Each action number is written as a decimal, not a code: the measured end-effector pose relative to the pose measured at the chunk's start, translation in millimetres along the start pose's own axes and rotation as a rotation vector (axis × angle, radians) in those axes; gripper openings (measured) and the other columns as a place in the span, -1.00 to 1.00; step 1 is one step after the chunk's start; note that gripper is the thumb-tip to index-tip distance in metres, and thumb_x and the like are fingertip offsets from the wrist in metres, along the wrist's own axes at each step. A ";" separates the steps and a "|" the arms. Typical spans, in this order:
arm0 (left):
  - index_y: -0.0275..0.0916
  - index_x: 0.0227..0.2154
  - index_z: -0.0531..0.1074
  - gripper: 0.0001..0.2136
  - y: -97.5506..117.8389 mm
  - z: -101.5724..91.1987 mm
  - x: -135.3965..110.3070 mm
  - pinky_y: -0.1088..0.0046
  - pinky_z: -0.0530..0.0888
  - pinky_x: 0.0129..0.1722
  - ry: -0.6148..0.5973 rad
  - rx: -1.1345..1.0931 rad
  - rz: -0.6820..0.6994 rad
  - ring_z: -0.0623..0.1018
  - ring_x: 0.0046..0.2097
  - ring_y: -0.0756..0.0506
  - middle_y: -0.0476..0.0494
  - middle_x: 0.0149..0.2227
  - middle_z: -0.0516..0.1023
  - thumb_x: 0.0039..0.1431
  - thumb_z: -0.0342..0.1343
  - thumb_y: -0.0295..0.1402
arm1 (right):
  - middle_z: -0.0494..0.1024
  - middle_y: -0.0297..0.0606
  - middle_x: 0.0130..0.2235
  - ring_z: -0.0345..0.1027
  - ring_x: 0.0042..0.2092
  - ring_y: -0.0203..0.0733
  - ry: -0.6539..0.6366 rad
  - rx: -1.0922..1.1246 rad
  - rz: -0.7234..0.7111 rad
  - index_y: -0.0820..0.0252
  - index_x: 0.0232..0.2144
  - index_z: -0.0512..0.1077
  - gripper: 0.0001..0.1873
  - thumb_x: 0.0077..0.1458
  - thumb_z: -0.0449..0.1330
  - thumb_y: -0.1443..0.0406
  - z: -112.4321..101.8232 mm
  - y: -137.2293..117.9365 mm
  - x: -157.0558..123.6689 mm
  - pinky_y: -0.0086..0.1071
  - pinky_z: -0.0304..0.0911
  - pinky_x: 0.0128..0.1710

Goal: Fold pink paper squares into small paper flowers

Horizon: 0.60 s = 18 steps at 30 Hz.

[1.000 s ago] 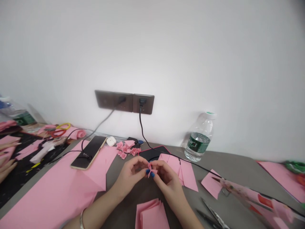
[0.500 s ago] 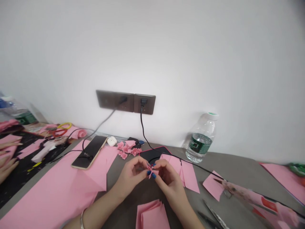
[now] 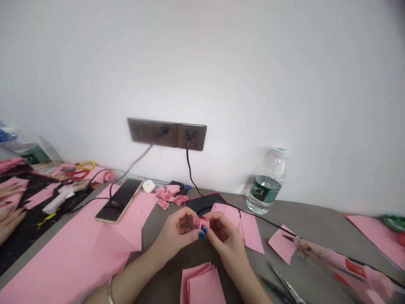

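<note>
Between my two hands is a small folded piece of pink paper point(image 3: 200, 222), pinched by the fingertips above the grey table. My left hand point(image 3: 177, 230) grips its left side, thumb at the front. On the right side, my right hand point(image 3: 223, 233) presses it with thumb and forefinger; the fingers hide part of the folds. Just below lies a stack of folded pink paper point(image 3: 203, 285). Small pink paper flowers point(image 3: 167, 195) lie behind my left hand. Cut pink sheets point(image 3: 249, 230) rest to the right of my right hand.
A phone point(image 3: 119, 200) lies on large pink sheets point(image 3: 63, 257) at left. A water bottle point(image 3: 268, 181) stands by the wall. At right are a pink glue gun point(image 3: 335, 257) and scissors point(image 3: 286, 283). A black cord point(image 3: 249, 214) crosses the table. Another person's hands point(image 3: 11, 219) are at far left.
The pink paper has turned between my fingertips, its pointed flaps giving way to a flatter, boxier shape. My left thumb has shifted slightly lower. Both hands remain in nearly the same place.
</note>
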<state>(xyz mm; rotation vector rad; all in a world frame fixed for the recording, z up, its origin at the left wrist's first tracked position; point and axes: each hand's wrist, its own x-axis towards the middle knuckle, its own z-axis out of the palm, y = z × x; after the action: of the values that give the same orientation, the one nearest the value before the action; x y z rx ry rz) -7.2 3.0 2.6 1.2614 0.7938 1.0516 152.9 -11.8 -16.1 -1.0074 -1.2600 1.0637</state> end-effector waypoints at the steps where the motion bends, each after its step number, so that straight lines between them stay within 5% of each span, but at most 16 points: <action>1: -0.26 -0.35 0.41 -0.80 -0.3 -0.1 0.0 0.52 0.42 -0.30 0.009 0.030 -0.005 0.43 -0.30 -0.02 -0.03 -0.37 0.42 0.02 0.30 -0.33 | 0.50 -0.24 -0.38 0.38 -0.33 -0.16 -0.008 0.006 0.006 0.16 -0.31 0.48 -0.67 0.01 0.32 0.05 0.2 -1.9 0.3 -0.37 0.29 -0.35; 11: -0.27 -0.39 0.40 -0.88 1.5 2.8 1.5 0.50 0.42 -0.40 0.034 0.109 -0.038 0.44 -0.41 -0.01 -0.01 -0.45 0.42 0.05 0.21 -0.37 | 0.50 -0.28 -0.38 0.40 -0.36 -0.20 -0.009 0.115 0.039 0.16 -0.32 0.44 -0.71 -0.01 0.35 0.11 -0.6 -2.4 1.4 -0.39 0.32 -0.37; 18: -0.30 -0.43 0.45 -0.85 6.0 2.9 3.2 0.50 0.40 -0.38 0.049 0.133 -0.070 0.46 -0.44 0.00 0.01 -0.49 0.45 0.05 0.25 -0.32 | 0.45 -0.26 -0.34 0.36 -0.32 -0.19 0.059 -0.063 -0.054 0.15 -0.38 0.40 -0.79 0.07 0.29 0.15 0.2 -1.5 -0.5 -0.40 0.29 -0.36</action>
<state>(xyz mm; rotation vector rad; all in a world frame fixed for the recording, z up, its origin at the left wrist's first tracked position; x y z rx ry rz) -4.5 4.9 9.2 1.3142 0.9520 0.9889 152.8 -12.6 -14.7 -1.0394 -1.2725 0.9514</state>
